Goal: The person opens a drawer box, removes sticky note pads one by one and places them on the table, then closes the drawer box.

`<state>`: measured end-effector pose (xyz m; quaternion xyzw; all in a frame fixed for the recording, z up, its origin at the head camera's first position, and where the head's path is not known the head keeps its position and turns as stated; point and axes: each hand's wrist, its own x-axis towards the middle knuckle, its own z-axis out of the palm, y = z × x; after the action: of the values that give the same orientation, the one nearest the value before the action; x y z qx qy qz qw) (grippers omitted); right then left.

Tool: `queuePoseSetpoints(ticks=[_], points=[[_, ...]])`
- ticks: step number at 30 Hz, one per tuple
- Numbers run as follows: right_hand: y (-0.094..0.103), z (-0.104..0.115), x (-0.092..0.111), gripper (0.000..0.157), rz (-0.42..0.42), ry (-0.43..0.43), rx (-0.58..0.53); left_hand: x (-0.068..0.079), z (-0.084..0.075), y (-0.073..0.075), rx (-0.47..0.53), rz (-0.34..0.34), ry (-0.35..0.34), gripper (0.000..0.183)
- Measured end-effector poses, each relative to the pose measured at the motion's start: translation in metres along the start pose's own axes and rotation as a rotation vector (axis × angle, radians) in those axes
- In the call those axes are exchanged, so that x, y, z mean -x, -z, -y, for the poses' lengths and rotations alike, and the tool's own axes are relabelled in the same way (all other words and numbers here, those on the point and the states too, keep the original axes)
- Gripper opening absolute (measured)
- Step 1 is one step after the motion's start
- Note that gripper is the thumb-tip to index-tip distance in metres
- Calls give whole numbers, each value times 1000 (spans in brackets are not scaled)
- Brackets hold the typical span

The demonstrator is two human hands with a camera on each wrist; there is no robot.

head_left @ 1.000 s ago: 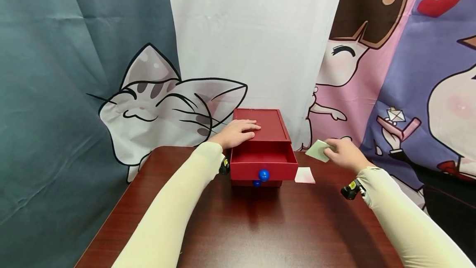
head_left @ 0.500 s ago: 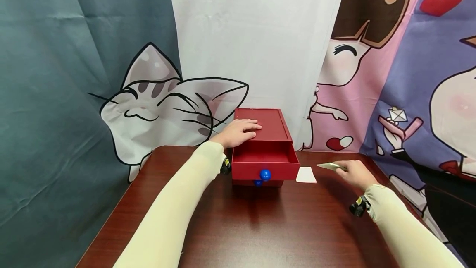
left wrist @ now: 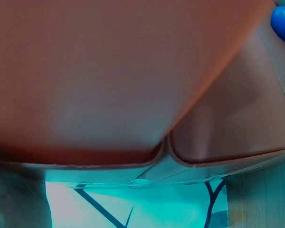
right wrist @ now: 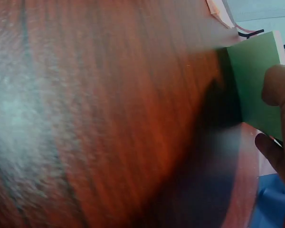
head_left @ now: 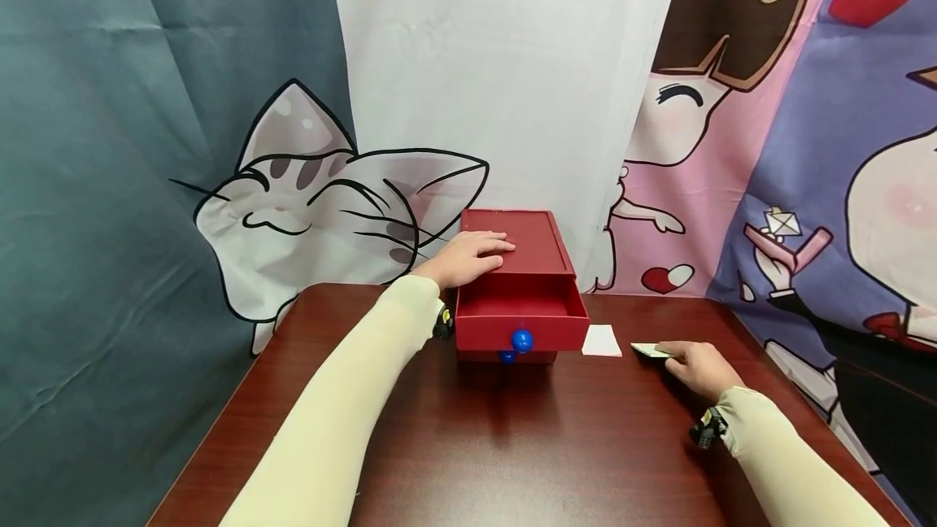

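A red two-drawer box (head_left: pixel 538 242) stands on the table, its upper drawer (head_left: pixel 523 333) pulled out and a blue knob (head_left: pixel 522 341) on the front. On top of the box rests my left hand (head_left: pixel 463 259), fingers laid out flat; in the left wrist view the box's side (left wrist: pixel 109 85) fills most of the picture. My right hand (head_left: pixel 701 368) pinches a pale green sticky note pad (right wrist: pixel 254 78) between thumb and fingers, low over the table's right side. Between the box and that hand lies a whitish-pink note pad (head_left: pixel 602 341).
The dark reddish-brown table (head_left: pixel 512 462) has its right edge just beyond my right hand. A printed cloth backdrop (head_left: pixel 512 80) hangs right behind the table. Under the upper drawer, the lower drawer's blue knob (head_left: pixel 507 357) shows.
My right hand has moved down and slightly to the right with the green sticky note pad, which has tilted flatter toward the table. My left hand stays on the box.
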<state>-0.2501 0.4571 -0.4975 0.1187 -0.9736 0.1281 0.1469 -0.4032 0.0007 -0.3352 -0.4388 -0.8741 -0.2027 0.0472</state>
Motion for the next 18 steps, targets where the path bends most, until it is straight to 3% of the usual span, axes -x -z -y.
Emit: queuePoseSetpoints(ticks=[10,18], points=[[-15,-1,6,39,37,-100,-25,0,-1,-1,1,1,1,39],[-29,-4,-2,34,-23,-66,-47,0,1,-2,-1,-3,5,38]])
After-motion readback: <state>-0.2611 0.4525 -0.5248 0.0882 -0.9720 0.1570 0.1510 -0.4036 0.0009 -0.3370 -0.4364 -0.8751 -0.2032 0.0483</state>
